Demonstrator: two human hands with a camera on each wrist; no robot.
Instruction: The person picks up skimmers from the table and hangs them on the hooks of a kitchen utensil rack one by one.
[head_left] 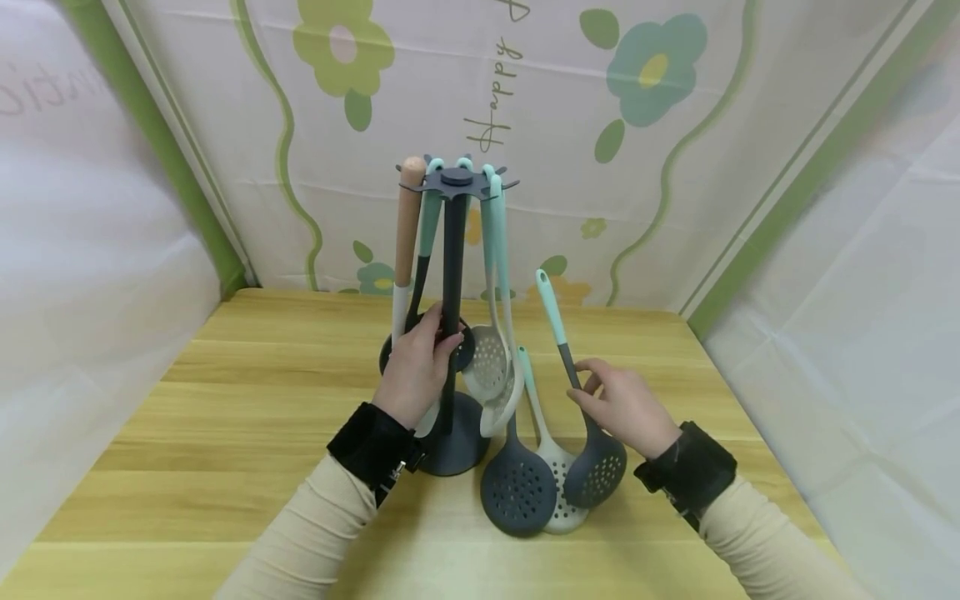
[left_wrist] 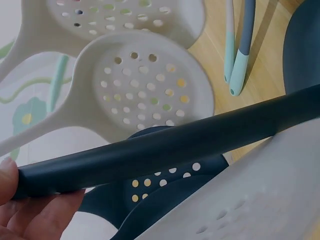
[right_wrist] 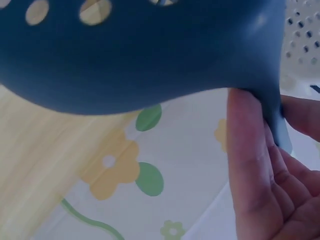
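My left hand [head_left: 415,371] grips the black pole [head_left: 453,250] of a utensil stand, thumb and fingers around it. In the left wrist view the pole [left_wrist: 150,160] runs through that grip. Between thumb and fingers, my right hand [head_left: 626,406] pinches a dark slotted ladle [head_left: 600,467] low on its shaft, mint handle end up. The right wrist view shows the ladle's bowl [right_wrist: 150,65] up close. Beside the stand lie a dark skimmer [head_left: 517,492] and a light grey skimmer [head_left: 562,521], partly covered by the dark skimmer and the held ladle.
From the stand's top ring [head_left: 457,179] hang several utensils, among them a light slotted spoon [head_left: 487,362] and a wooden-handled one [head_left: 405,233]. Its round base [head_left: 457,454] rests on the wooden table [head_left: 225,433]. A flowered cloth [head_left: 555,108] stands behind.
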